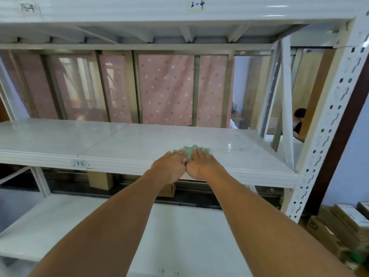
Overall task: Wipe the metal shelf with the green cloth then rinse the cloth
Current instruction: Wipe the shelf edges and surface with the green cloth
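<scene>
1. Two bare forearms are stretched forward over a lower shelf (179,226); boxes (339,226) are stacked on the floor at the right.
2. The left hand (171,166) and right hand (201,165) are laid side by side, thumbs touching, at the front edge of the shelf (99,140).
3. The cloth (189,151) is pressed flat onto the shelf under the fingers (203,155) of both hands, which are straight and released, not curled; only its far edge and a strip between the hands are seen.
4. A label (79,163) marked "3-3" is stuck on the shelf's front lip, left of the hands.
5. Behind the rack (327,120), a pink dotted curtain (165,86) is seen, and a person (299,120) is partly visible at the far right.
</scene>
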### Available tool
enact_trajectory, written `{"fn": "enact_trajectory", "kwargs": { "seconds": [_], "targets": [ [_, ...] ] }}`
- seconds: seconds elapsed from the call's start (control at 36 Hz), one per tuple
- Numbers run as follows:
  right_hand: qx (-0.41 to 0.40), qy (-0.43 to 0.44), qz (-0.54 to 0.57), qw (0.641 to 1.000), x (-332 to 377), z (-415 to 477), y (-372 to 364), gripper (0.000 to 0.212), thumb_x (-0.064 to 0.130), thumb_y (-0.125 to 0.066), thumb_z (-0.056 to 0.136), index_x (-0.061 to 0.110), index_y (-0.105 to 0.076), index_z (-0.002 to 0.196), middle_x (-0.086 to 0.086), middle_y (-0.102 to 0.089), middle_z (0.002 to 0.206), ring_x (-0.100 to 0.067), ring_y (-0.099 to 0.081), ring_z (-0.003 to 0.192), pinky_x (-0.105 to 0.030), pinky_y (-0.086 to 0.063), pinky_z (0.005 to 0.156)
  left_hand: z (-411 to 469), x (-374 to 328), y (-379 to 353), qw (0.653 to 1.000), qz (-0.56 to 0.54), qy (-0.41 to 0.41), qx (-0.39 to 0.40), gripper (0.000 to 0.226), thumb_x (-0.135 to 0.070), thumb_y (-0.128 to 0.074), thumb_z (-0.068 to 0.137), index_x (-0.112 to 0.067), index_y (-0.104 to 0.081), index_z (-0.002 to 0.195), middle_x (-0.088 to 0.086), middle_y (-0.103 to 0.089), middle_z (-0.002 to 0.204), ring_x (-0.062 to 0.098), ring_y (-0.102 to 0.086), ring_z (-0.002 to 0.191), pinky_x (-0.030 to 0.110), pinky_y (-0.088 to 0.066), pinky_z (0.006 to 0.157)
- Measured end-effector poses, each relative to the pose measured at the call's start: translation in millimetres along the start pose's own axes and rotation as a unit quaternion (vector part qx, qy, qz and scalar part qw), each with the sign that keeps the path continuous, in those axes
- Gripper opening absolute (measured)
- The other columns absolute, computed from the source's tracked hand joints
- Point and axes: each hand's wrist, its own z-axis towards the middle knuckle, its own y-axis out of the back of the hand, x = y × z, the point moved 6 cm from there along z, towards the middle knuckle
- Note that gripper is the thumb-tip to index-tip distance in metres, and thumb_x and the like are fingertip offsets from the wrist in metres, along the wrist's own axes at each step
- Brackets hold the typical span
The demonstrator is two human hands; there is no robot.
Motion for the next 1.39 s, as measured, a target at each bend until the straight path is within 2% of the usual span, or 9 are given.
{"fn": "enact_trajectory", "kwargs": {
  "seconds": [0.25, 0.42, 0.56, 0.72, 0.89, 1.0, 1.17, 1.33, 1.39],
  "targets": [
    [-0.007, 0.007, 0.0, 1.0, 65, 15, -9, 0.069, 0.049, -0.009, 0.101, 0.013, 0.009, 0.158, -0.003, 0.014, 0.165, -0.019, 0.011, 0.153, -0.04, 0.003, 0.123, -5, 68, 19, 0.999, -0.02, 0.021, -0.013, 0.048, -0.036, -0.02, 0.106, -0.028, -0.026, 0.153, -0.008, -0.019, 0.162, 0.019, -0.012, 0.15, 0.035, -0.01, 0.12],
    [-0.007, 0.019, 0.004, 1.0, 111, 25, -15, 0.068, 0.047, -0.01, 0.102, 0.013, 0.01, 0.158, -0.003, 0.015, 0.165, -0.019, 0.011, 0.153, -0.04, 0.003, 0.123, -6, 117, 32, 0.999, -0.021, 0.033, -0.014, 0.049, -0.036, -0.018, 0.106, -0.029, -0.021, 0.155, -0.011, -0.014, 0.163, 0.019, -0.004, 0.151, 0.035, -0.003, 0.121],
    [-0.018, 0.033, -0.005, 0.999, 151, 37, -23, 0.067, 0.047, -0.011, 0.104, 0.012, 0.009, 0.158, -0.004, 0.014, 0.165, -0.02, 0.011, 0.153, -0.041, 0.0, 0.124, -12, 154, 45, 0.999, -0.016, 0.041, -0.023, 0.049, -0.036, -0.018, 0.106, -0.03, -0.024, 0.154, -0.011, -0.016, 0.162, 0.019, -0.005, 0.151, 0.036, -0.004, 0.121],
    [-0.019, 0.012, 0.005, 1.0, 190, 46, -28, 0.068, 0.047, -0.018, 0.103, 0.014, 0.005, 0.159, -0.002, 0.01, 0.166, -0.02, 0.005, 0.153, -0.043, -0.011, 0.122, -19, 190, 59, 0.998, -0.021, 0.037, -0.038, 0.043, -0.034, -0.022, 0.105, -0.028, -0.04, 0.143, -0.005, -0.035, 0.155, 0.023, -0.022, 0.147, 0.042, -0.021, 0.115],
    [-0.029, 0.028, 0.004, 0.999, 225, 49, -34, 0.068, 0.047, -0.012, 0.103, 0.012, 0.007, 0.158, -0.003, 0.011, 0.166, -0.02, 0.008, 0.153, -0.043, -0.009, 0.122, -26, 224, 73, 0.998, -0.014, 0.039, -0.057, 0.039, -0.035, -0.025, 0.104, -0.026, -0.046, 0.135, 0.001, -0.05, 0.142, 0.024, -0.045, 0.13, 0.043, -0.035, 0.106],
    [-0.032, 0.035, 0.001, 0.999, 249, 54, -37, 0.068, 0.047, -0.011, 0.102, 0.013, 0.006, 0.158, -0.003, 0.011, 0.166, -0.02, 0.008, 0.153, -0.043, -0.008, 0.121, -32, 246, 82, 0.997, 0.012, 0.042, -0.061, 0.041, -0.037, -0.023, 0.104, -0.027, -0.045, 0.137, 0.0, -0.049, 0.142, 0.021, -0.042, 0.132, 0.043, -0.035, 0.104],
    [-0.032, 0.052, -0.005, 0.998, 292, 65, -46, 0.067, 0.046, -0.011, 0.103, 0.012, 0.007, 0.158, -0.004, 0.012, 0.166, -0.021, 0.008, 0.153, -0.042, -0.006, 0.122, -40, 285, 96, 0.996, 0.029, 0.057, -0.062, 0.046, -0.039, -0.022, 0.105, -0.029, -0.035, 0.148, -0.004, -0.037, 0.154, 0.02, -0.028, 0.144, 0.042, -0.028, 0.113],
    [-0.036, 0.065, -0.021, 0.997, 324, 72, -48, 0.067, 0.045, -0.011, 0.103, 0.012, 0.007, 0.158, -0.004, 0.013, 0.166, -0.021, 0.008, 0.153, -0.042, -0.006, 0.122, -42, 319, 104, 0.996, 0.018, 0.066, -0.066, 0.046, -0.039, -0.022, 0.105, -0.031, -0.034, 0.148, -0.004, -0.034, 0.156, 0.02, -0.019, 0.149, 0.044, -0.023, 0.116],
    [-0.039, 0.068, -0.021, 0.997, 334, 73, -49, 0.067, 0.045, -0.011, 0.103, 0.012, 0.006, 0.158, -0.004, 0.012, 0.166, -0.021, 0.007, 0.153, -0.042, -0.007, 0.122, -44, 328, 109, 0.995, 0.021, 0.065, -0.076, 0.045, -0.038, -0.022, 0.105, -0.03, -0.037, 0.146, -0.003, -0.039, 0.153, 0.02, -0.025, 0.146, 0.042, -0.026, 0.114]
  ]
}}
